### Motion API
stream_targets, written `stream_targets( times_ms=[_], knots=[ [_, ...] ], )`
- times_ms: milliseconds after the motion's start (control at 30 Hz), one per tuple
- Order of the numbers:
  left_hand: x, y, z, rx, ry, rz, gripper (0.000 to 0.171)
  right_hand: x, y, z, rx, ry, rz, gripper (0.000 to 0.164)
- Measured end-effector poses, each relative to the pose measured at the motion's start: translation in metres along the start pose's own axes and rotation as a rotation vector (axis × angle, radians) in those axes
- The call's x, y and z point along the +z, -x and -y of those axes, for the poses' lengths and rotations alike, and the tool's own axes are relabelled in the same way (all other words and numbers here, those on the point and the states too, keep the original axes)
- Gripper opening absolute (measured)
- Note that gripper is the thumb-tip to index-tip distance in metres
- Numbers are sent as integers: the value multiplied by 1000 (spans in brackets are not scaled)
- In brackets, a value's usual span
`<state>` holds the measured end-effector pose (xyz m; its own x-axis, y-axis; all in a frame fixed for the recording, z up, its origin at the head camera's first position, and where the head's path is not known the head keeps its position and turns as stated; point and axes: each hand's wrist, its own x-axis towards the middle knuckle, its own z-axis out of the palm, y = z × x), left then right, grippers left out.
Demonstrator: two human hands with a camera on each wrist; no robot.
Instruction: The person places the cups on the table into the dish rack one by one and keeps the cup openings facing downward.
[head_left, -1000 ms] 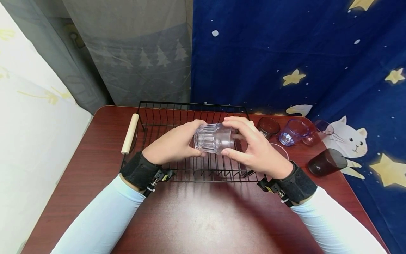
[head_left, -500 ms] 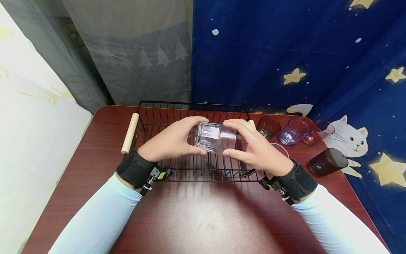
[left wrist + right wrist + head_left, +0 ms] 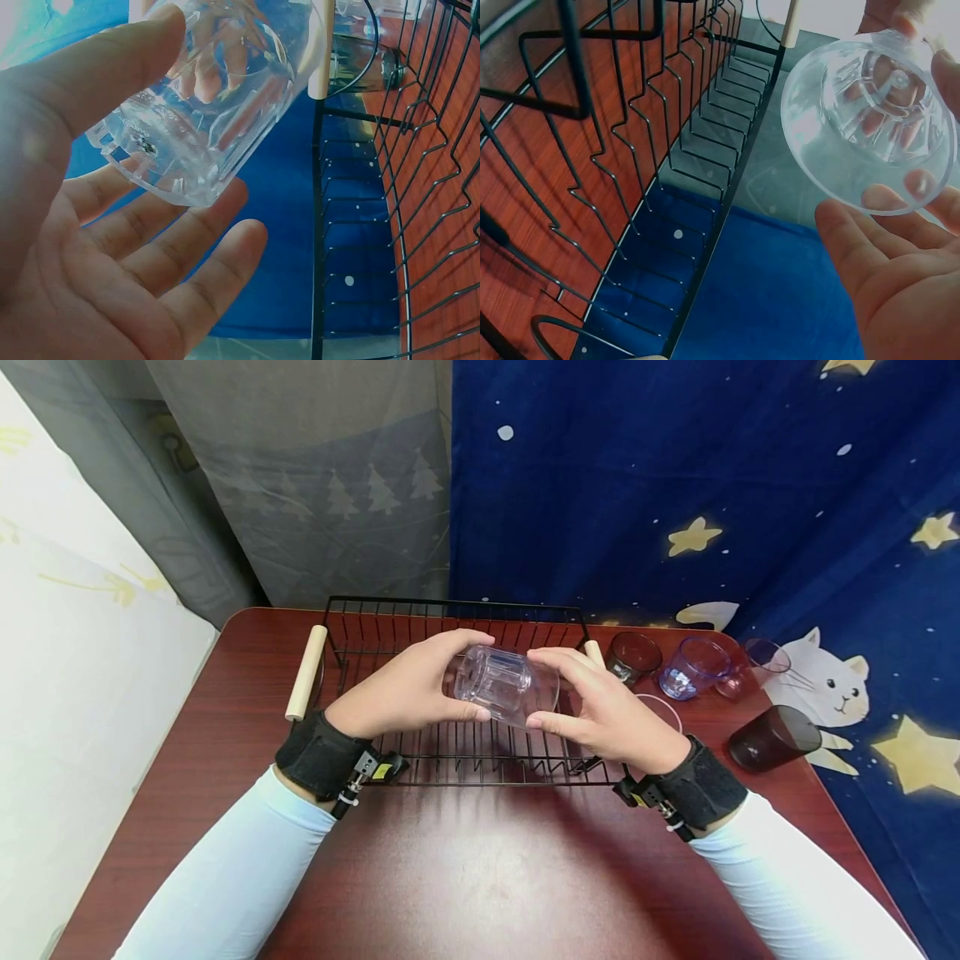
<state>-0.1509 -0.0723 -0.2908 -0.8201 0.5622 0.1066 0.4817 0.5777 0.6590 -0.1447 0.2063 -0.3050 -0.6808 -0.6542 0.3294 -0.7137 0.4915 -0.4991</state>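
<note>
A clear drinking glass (image 3: 508,683) with a faceted lower part lies sideways between my two hands, over the black wire dish rack (image 3: 480,785). My left hand (image 3: 408,689) holds it at the base end; in the left wrist view its thumb lies along the glass (image 3: 225,112) and the fingers spread beneath the base. At the mouth end, my right hand (image 3: 611,714) grips the rim between thumb and fingers. The right wrist view looks into the glass's open mouth (image 3: 810,150), with fingertips (image 3: 832,214) at the rim.
Wooden handles (image 3: 307,673) flank the rack. On the right of the red-brown table (image 3: 495,877) stand a dark glass (image 3: 633,658), a blue-tinted glass (image 3: 693,670), a pinkish glass (image 3: 761,662) and a dark tumbler (image 3: 774,740). My right hand partly hides a pink-rimmed one (image 3: 667,706). Curtains hang behind.
The glass has rolled in my hands and its base end has tilted slightly upward. My left hand has shifted a little up and left; my right hand has barely moved.
</note>
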Motion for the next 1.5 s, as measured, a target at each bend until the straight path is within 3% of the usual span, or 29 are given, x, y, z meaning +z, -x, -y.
stream_targets(
  times_ms=[433, 700, 933, 1133, 1333, 1500],
  knots=[
    [-5, -3, -6, 56, -16, -66, 82, 6, -4, 4, 97, 102, 69, 70],
    [-9, -2, -8, 35, -32, -92, 80, 12, -9, 8, 127, 93, 104, 71],
    [-7, -7, -12, 34, -26, -76, 77, 12, -5, 10, 132, 202, 133, 65],
    [-6, -9, -14, 32, -33, -72, 75, 8, -5, 10, 139, 129, 151, 60],
    [-8, -12, -16, 30, -43, -63, 75, 2, -5, 10, 108, 149, 132, 51],
    [-9, -14, -14, -17, -76, -49, 75, -5, -5, 6, 109, 170, 86, 43]
  ],
)
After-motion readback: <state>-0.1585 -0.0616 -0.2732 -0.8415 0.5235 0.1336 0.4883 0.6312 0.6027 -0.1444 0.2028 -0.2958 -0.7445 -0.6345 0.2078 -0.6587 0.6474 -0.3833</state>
